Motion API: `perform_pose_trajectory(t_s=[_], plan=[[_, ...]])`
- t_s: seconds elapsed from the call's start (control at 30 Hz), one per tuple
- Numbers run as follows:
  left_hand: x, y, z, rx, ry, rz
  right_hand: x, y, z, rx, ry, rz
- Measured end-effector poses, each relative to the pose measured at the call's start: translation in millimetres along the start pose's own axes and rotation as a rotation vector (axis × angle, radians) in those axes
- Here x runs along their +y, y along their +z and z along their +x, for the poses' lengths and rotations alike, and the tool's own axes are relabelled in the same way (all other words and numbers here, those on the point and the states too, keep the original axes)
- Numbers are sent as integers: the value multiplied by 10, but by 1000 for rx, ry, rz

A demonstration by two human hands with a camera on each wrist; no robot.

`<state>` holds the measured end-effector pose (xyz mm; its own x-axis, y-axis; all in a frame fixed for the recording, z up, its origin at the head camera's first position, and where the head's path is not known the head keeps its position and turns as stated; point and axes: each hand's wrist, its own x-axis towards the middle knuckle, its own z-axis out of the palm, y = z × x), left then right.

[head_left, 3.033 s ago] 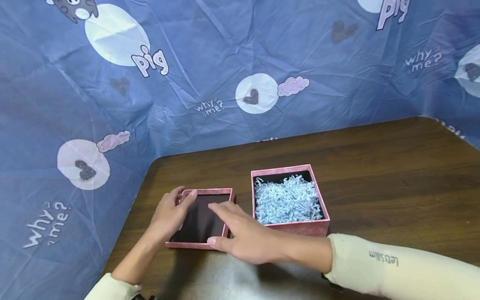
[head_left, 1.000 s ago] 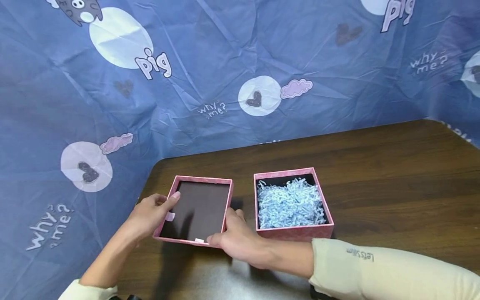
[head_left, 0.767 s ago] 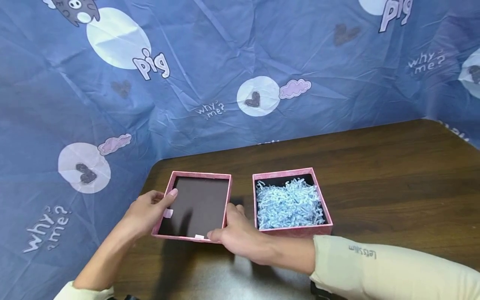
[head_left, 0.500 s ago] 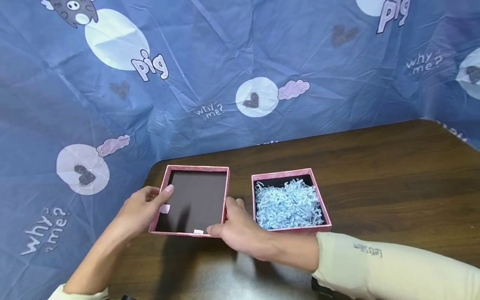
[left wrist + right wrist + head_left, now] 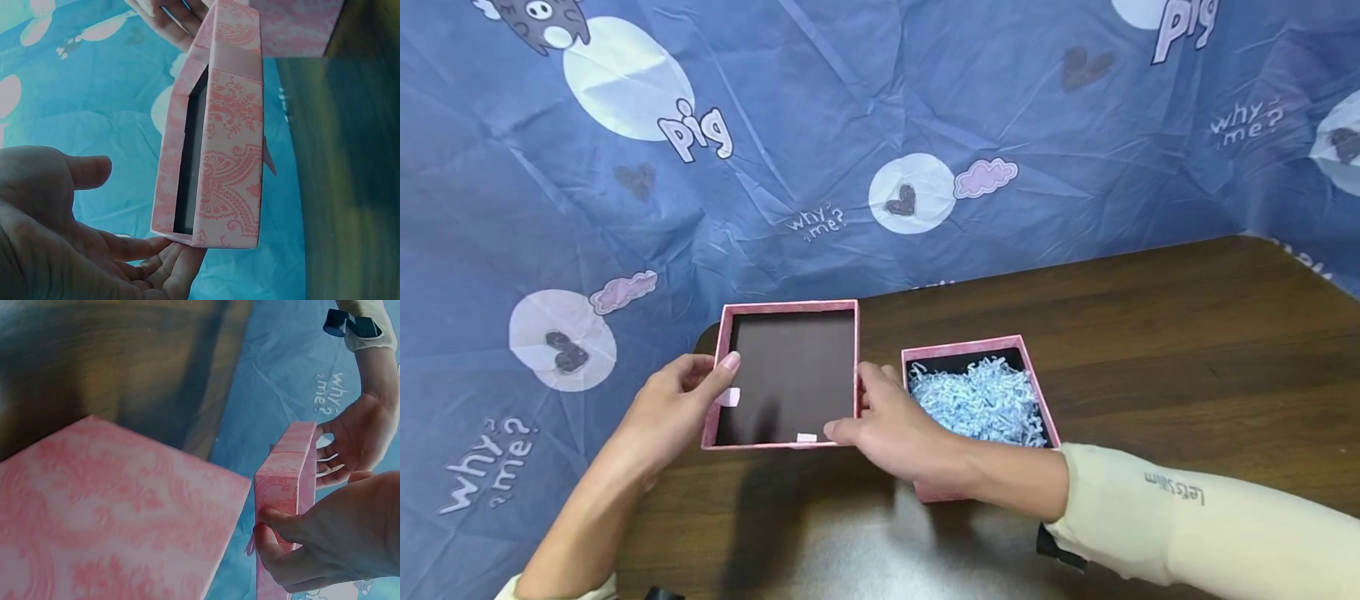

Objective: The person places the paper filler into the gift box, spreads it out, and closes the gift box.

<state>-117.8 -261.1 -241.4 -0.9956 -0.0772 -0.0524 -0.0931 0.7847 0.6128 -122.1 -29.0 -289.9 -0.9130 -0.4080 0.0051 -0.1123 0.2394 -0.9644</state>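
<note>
Since half a second ago, the lid (image 5: 793,379) has risen and tipped further upright, both hands travelling with it; the box (image 5: 962,347) has stayed put. The pink lid is now held above the worktop (image 5: 1187,358), left of the box, dark inside facing the person. The right hand (image 5: 902,425) pinches its side wall near the lower corner, between thumb and fingers. The left hand (image 5: 662,417) is looser: its fingers touch the opposite edge, the thumb standing off. The lid looks like stiff card, light and probably easy to dent at the corners; its patterned paper may be slightly slippery, so opposite side walls suit a hold. The box rests on the worktop, filled with blue shreds (image 5: 981,400). White tabs (image 5: 807,437) sit inside the lid (any print is too small to read). The cloth (image 5: 805,100) behind reads "pig" and "why me?"; upside down on the right sleeve (image 5: 1127,508), lettering seems to say "Let'sslim".
</note>
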Motion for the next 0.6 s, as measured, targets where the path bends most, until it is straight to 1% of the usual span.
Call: perform_pose_trajectory(t_s=[0.1, 0.23, 0.47, 0.6], plan=[[49, 9, -8, -4, 11, -16, -7, -71, -7, -4, -1, 34], [130, 25, -25, -5, 26, -42, -36, -201, -31, -22, -13, 51], [362, 107, -40, -19, 69, -77, -86, -562, -134, -7, -19, -132], [482, 184, -33, -33, 99, -114, -84, -747, -223, -19, -25, -158]])
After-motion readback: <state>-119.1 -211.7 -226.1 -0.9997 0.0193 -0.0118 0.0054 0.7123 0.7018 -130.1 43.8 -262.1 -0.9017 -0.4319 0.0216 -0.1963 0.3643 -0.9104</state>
